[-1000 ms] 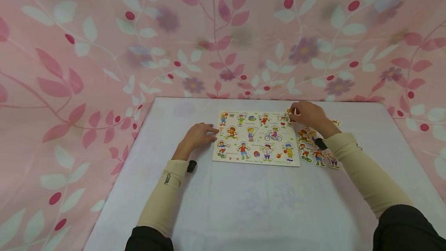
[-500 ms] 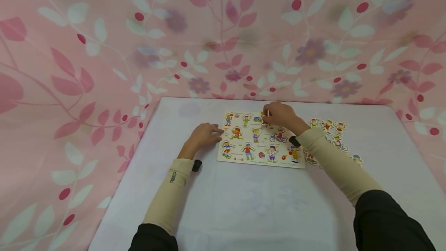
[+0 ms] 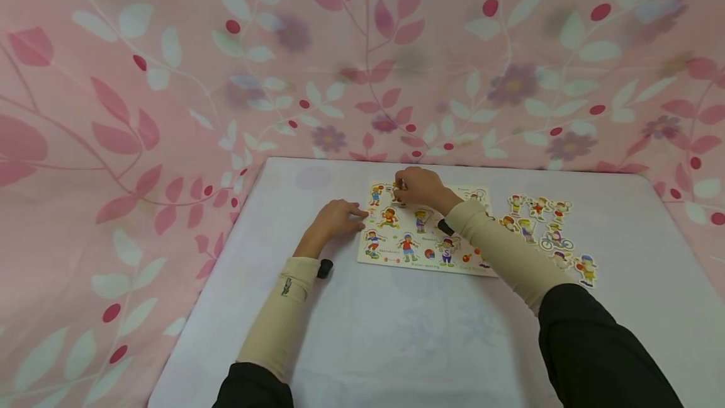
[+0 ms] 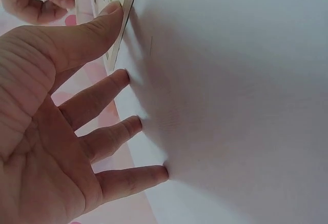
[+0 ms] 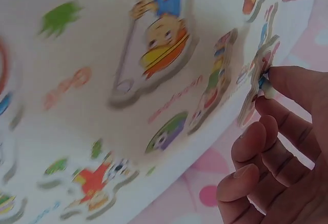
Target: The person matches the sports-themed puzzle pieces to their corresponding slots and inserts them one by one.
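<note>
In the head view a pale puzzle board (image 3: 470, 269) printed with children playing sports lies on the table. My right hand (image 3: 421, 187) is over its far left part. The right wrist view shows thumb and index finger pinching a small blue-and-white knob on a flat figure-shaped puzzle piece (image 5: 256, 75), held tilted close to the board; whether it touches cannot be told. My left hand (image 3: 334, 219) is at the board's left edge. Its thumb (image 4: 110, 21) rests on that edge, while the other fingers, spread and fairly straight, touch the tabletop.
Several loose puzzle pieces (image 3: 557, 235) lie to the right of the board, partly near my right forearm (image 3: 504, 257). A white cloth covers the table (image 3: 408, 339). Behind it hangs a pink floral curtain (image 3: 340, 36).
My right hand has moved left across the board's far side from its right edge, carrying the puzzle piece. My left hand stays at the board's left edge. The view has shifted slightly.
</note>
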Demonstrator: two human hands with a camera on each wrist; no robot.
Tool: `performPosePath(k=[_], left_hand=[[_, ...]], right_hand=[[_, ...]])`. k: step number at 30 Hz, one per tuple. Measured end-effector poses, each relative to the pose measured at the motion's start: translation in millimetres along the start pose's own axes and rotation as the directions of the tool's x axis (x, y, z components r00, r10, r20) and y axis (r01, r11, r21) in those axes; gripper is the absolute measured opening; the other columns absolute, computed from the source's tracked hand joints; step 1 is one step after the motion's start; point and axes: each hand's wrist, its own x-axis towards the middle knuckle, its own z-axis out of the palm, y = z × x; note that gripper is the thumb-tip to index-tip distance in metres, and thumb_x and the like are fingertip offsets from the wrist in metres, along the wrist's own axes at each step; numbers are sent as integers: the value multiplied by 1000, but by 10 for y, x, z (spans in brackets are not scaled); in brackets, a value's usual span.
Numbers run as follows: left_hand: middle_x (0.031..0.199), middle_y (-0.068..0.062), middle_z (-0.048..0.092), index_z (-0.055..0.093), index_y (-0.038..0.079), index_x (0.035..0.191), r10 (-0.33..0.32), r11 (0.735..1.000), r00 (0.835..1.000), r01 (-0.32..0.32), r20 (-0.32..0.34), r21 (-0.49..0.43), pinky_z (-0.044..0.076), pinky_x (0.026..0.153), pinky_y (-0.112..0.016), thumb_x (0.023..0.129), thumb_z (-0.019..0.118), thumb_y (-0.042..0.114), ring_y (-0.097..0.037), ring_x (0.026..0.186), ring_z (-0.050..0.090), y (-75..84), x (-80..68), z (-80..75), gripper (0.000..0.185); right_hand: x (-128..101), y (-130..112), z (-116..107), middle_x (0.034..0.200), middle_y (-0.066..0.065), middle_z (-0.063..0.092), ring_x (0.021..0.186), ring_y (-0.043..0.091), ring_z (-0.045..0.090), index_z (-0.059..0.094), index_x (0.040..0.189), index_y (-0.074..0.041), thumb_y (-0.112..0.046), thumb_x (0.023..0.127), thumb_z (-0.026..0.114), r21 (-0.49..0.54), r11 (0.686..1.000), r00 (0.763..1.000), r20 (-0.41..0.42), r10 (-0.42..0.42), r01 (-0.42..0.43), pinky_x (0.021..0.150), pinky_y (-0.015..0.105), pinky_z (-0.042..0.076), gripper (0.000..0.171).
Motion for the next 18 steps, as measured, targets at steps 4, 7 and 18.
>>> performPosePath(k=[4, 7, 18], left_hand=[[137, -7, 58, 73, 21, 120, -15, 1000, 1000, 15, -2, -11, 35, 110, -44, 87, 76, 27, -28, 129, 51, -5, -8, -1, 33], [137, -7, 59, 73, 20, 119, -11, 1000, 1000, 11, -4, -13, 35, 110, -44, 87, 76, 26, -28, 129, 51, 5, -8, -7, 33], [136, -7, 59, 74, 20, 119, -12, 1000, 1000, 12, -15, -18, 35, 109, -43, 87, 77, 25, -28, 128, 52, 10, 2, 5, 33]], right_hand=[[149, -91, 108, 81, 0, 61, 69, 17, 54, 65, 92, -13, -27, 94, 64, -1, 1000, 999, 32, 0, 0, 56, 31, 43, 14], [236, -129, 179, 84, 0, 61, 70, 17, 54, 63, 90, -14, -28, 94, 63, -3, 1000, 999, 50, 2, -2, 57, 30, 43, 15], [403, -259, 306, 86, 2, 58, 74, 18, 54, 60, 91, -14, -28, 96, 61, -24, 998, 993, 92, 68, -66, 60, 32, 43, 15]])
